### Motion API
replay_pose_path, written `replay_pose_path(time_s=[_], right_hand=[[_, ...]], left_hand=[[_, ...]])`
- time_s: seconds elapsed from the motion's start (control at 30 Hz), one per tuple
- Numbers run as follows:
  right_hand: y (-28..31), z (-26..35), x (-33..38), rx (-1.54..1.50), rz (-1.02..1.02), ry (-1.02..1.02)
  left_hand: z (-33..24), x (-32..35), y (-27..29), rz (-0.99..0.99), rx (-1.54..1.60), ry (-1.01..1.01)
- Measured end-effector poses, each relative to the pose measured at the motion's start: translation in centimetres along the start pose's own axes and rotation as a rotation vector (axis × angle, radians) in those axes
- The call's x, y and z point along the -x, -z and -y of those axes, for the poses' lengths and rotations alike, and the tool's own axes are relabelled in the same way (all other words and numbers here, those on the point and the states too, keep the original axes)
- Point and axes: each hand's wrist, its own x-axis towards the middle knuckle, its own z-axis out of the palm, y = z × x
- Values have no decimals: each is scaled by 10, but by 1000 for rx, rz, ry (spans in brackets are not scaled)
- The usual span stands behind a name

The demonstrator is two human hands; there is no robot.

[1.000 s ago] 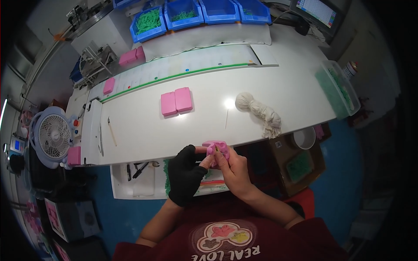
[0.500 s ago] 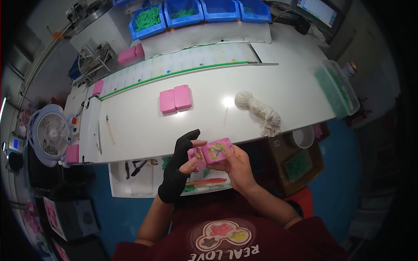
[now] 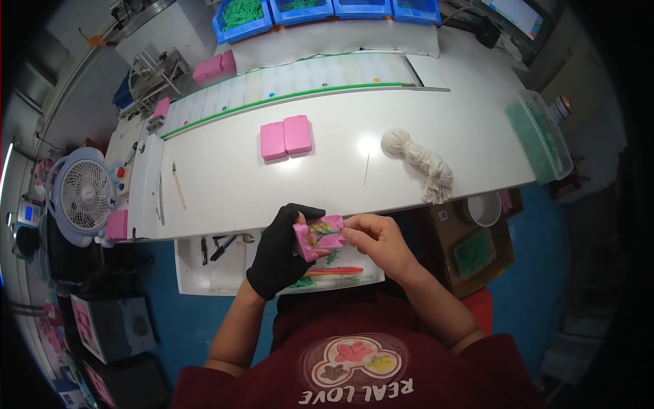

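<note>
My left hand, in a black glove with bare fingertips, holds a pink mould from its left and underneath, over the table's front edge. A green and yellowish strand-like piece lies in the mould's hollow. My bare right hand is at the mould's right edge, thumb and forefinger pinched where the green strand runs out; its very end is hidden by the fingertips. Farther back on the white table, two closed pink blocks lie side by side.
A bundled whitish cloth and a thin stick lie to the right. Tweezers and a pointed tool lie left. Beneath my hands, an open drawer holds tools. Blue bins line the back; a fan stands left.
The pink mould was in two parts held between both hands; now it rests opened in my left hand. My right hand has shifted right, from gripping the mould to pinching at its edge.
</note>
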Motion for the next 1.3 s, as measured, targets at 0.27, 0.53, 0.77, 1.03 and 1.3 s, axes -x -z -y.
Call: replay_pose_path(time_s=[0.27,0.53,0.77,1.03,1.3], right_hand=[[6,-6,-4,-35,57,-6],[6,-8,-6,71,106,-3],[-11,-4,-7,249,110,11],[-11,22,-2,286,166,71],[-23,6,-11,273,169,407]], left_hand=[[-9,-2,6,99,-29,-24],[-8,2,10,125,-57,-41],[3,12,8,104,-168,-174],[7,14,31,110,-30,25],[15,18,-16,-292,380,10]])
